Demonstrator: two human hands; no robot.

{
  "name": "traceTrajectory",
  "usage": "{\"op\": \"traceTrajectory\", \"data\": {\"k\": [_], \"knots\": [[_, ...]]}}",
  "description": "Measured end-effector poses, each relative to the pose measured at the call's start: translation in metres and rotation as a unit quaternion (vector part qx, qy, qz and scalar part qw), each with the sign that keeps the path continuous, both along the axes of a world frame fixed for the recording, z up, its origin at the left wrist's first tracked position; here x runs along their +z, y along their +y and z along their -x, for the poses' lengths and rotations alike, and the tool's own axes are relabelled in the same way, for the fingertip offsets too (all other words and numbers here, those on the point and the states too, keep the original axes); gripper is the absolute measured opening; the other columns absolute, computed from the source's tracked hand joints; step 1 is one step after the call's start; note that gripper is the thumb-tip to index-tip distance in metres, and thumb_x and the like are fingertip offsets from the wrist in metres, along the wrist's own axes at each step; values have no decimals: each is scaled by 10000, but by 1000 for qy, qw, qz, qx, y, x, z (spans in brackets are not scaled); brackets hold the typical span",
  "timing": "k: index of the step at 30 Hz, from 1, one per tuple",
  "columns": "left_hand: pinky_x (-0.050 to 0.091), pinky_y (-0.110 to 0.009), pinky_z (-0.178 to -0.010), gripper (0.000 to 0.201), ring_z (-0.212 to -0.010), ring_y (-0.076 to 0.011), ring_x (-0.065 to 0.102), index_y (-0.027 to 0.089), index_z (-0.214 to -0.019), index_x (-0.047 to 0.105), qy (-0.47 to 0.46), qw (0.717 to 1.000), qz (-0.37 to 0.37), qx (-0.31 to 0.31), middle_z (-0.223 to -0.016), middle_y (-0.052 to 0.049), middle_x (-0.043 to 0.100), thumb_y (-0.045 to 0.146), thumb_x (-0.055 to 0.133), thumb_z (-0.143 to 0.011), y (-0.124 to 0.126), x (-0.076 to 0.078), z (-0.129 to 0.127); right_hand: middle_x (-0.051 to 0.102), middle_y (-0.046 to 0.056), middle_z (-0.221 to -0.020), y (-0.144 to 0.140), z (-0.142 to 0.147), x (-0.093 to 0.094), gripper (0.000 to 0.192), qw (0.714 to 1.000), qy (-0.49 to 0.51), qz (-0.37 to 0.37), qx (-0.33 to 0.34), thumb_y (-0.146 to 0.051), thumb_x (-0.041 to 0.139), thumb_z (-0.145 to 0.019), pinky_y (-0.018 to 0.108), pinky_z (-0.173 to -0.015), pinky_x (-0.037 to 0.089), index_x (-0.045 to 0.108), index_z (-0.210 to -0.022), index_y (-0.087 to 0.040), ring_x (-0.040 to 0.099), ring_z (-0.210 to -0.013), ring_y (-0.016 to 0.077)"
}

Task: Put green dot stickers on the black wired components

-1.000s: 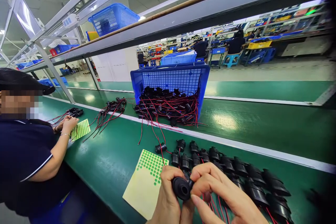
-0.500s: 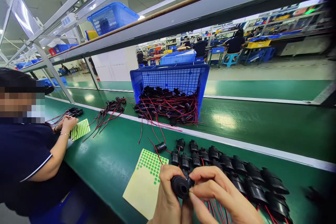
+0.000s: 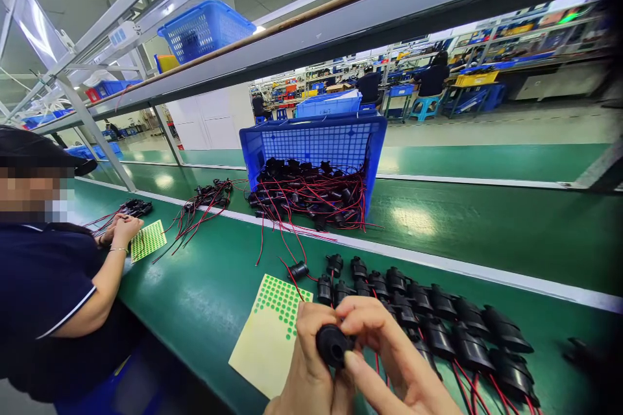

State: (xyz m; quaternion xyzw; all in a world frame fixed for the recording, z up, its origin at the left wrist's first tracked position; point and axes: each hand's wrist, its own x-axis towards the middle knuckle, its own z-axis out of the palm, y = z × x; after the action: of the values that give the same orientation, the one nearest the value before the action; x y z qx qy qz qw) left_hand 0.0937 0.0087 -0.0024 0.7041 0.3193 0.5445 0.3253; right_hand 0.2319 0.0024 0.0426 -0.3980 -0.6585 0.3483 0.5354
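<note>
My left hand [image 3: 309, 363] is closed round a small black cylindrical pump [image 3: 327, 345], whose round end with a hole faces me. At the pump's right side, my right hand [image 3: 396, 353] has its thumb on the rim and its fingers curled behind; what those fingertips touch is hidden. Partly behind my left hand lies a pale yellow sheet [image 3: 257, 356] with rows of green round stickers, some of its area bare. Rows of similar black pumps [image 3: 438, 336] with red and black wires stand beyond and right of my hands. One more pump [image 3: 298, 270] lies above the sheet.
A blue crate [image 3: 311, 139] on its side spills wired pumps toward me. Left of it sits a smaller wired heap [image 3: 209, 194]. A co-worker [image 3: 48, 285] works at the left beside another sticker sheet [image 3: 150, 243]. Overhead runs a shelf with a blue basket [image 3: 207, 32].
My right hand has moved slightly left and closed in on the pump, its thumb now on the rim. The left hand keeps its hold. The view has shifted a little.
</note>
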Motion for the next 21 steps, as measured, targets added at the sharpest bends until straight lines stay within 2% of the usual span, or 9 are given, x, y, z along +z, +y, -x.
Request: {"op": "traceTrajectory", "data": {"k": [3,6,8,12,18,21], "knots": [[430,-407,-867,283,-968,-232,501,252,-1201,384,-15,997,72,-19,-1081,-72,452,478,400,-1033,-1,5,4,654,45,-1091,5,0,-3,145,996,39,69,49,-374,580,-983,260,-881,570,632,-1092,-295,662,-1054,209],[409,-422,-895,503,-983,-238,502,228,-1216,419,-51,982,158,-87,-1098,-70,462,660,448,-960,2,9,11,633,32,-1038,12,-1,-7,155,994,28,81,62,-418,599,-972,243,-828,564,645,-1028,-280,650,-960,192],[396,-434,-912,575,-999,-247,496,212,-1197,444,-88,971,176,-137,-1088,-66,474,714,469,-916,6,9,15,616,23,-1004,15,-1,-9,131,997,16,64,48,-397,606,-970,232,-775,559,647,-1001,-276,631,-869,171],[389,-415,-901,510,-978,-231,490,204,-1169,474,-133,960,177,-172,-1055,-55,502,657,486,-936,11,8,18,616,24,-1016,14,-2,-4,98,999,-32,14,41,-316,591,-977,246,-749,553,653,-1048,-289,622,-825,163],[413,-427,-924,567,-1015,-252,526,184,-1190,507,-161,947,187,-204,-1080,-80,557,675,506,-905,12,8,18,627,41,-1212,14,-11,8,463,986,-131,-44,96,-164,635,-906,247,-820,575,605,-1316,-377,647,-1117,199],[395,-411,-924,602,-1028,-260,531,186,-1173,510,-181,933,228,-212,-1075,-78,576,680,596,-839,13,7,20,635,40,-1186,18,-14,8,488,979,-169,-77,85,-142,631,-914,235,-819,598,601,-1338,-383,682,-1077,177]]}}
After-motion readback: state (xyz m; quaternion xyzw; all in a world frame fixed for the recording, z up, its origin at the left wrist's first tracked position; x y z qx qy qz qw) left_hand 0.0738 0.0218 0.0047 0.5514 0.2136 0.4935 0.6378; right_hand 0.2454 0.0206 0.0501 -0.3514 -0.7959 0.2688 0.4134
